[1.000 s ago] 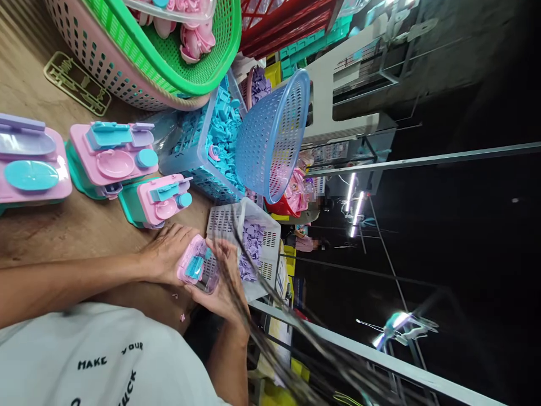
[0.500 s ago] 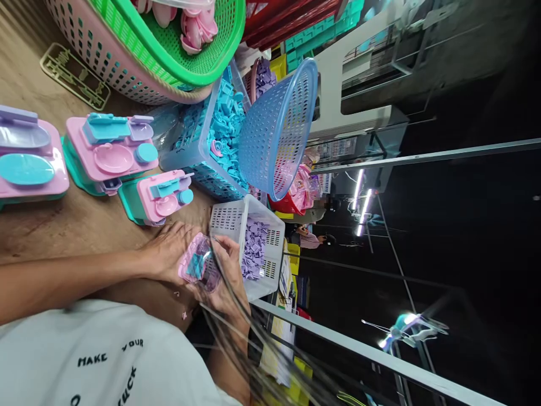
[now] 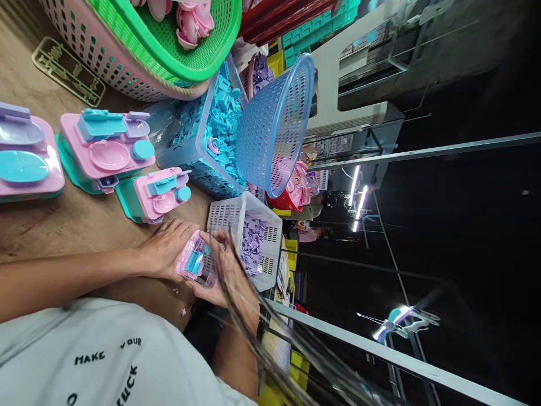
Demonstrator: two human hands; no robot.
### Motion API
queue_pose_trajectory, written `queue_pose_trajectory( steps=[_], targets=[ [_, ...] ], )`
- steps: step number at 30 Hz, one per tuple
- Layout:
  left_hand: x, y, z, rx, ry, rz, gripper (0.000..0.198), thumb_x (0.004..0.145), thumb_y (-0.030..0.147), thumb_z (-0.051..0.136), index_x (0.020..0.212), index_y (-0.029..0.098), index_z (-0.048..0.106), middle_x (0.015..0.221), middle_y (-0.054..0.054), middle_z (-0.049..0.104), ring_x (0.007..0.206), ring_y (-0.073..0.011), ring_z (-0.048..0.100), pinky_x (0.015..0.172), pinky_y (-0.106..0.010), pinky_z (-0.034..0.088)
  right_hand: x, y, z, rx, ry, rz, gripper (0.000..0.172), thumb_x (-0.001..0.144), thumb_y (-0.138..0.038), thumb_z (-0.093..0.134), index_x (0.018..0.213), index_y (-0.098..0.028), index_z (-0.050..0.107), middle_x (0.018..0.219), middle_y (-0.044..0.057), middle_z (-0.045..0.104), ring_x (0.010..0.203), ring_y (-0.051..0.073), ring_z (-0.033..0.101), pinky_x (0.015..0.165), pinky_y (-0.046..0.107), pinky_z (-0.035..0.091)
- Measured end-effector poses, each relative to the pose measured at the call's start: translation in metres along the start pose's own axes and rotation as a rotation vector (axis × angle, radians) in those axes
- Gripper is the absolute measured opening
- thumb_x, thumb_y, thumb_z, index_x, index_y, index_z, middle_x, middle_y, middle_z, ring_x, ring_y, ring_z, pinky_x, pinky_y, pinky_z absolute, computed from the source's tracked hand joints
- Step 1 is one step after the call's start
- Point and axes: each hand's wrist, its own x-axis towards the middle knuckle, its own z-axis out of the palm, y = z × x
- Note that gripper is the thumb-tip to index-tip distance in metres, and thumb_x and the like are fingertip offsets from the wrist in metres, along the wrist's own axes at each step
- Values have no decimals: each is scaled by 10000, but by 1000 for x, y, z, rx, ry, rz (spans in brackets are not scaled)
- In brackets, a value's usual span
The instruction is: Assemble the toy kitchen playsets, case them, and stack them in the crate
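Observation:
A small pink toy sink top (image 3: 184,264) with a blue part inside sits under a clear plastic cover (image 3: 208,277), between my two hands. My left hand (image 3: 163,251) is closed around the pink side. On the clear cover, the curled fingers of my right hand (image 3: 228,268) press from the other side; dark blurred strands partly hide them. Beside my left hand stands a small pink and teal toy sink (image 3: 163,202). Behind it are a larger toy sink (image 3: 110,157) and another one (image 3: 25,169), cut off by the frame edge.
A white crate (image 3: 224,217) holds purple pieces (image 3: 252,239). Blue parts (image 3: 224,118) fill a translucent crate, with a blue basket (image 3: 270,127) tilted on it. Green (image 3: 203,70) and pink baskets (image 3: 114,73) stand nearby. A thin plastic frame (image 3: 70,73) lies on the table.
My right hand has shifted its fingers on the clear cover, and its wrist has moved slightly to the right. The pink toy sink top stays between both hands. The view has drifted slightly.

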Motion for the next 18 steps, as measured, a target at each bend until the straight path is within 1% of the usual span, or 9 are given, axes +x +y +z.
queue_pose_trajectory(
  steps=[4,7,10,13,18],
  targets=[
    [0,2,-2,2,4,-12,967,578,408,871,1383,147,402,1352,-173,538,1225,-377,498,1042,-510,433,11,-8,-12,11,-75,21,964,672,-364,840,1529,-279,408,1375,124,388,1335,322,498,1137,502,501],
    [0,2,-2,1,1,-28,973,569,416,867,1384,151,408,1338,-166,543,1212,-374,505,1030,-503,440,17,-8,-16,27,-127,9,955,660,-342,837,1521,-260,433,1355,130,394,1327,328,498,1121,495,510],
    [0,1,-1,-4,13,-20,946,556,400,866,1357,155,427,1332,-158,549,1196,-365,510,1019,-497,446,15,-4,-12,45,-105,3,985,644,-344,845,1530,-268,420,1365,127,388,1353,331,478,1159,512,477],
    [1,-2,3,2,28,-1,935,549,394,864,1345,153,435,1335,-161,551,1188,-363,514,1017,-501,446,10,-2,-7,58,-65,37,1009,656,-370,852,1549,-297,389,1380,117,379,1387,325,454,1188,520,451],
    [3,-6,6,33,44,23,986,552,454,868,1383,168,421,1317,-151,563,1176,-364,526,1021,-504,442,8,-1,-7,126,-72,58,960,675,-342,845,1535,-299,420,1393,124,375,1400,319,455,1203,508,442]
  ],
)
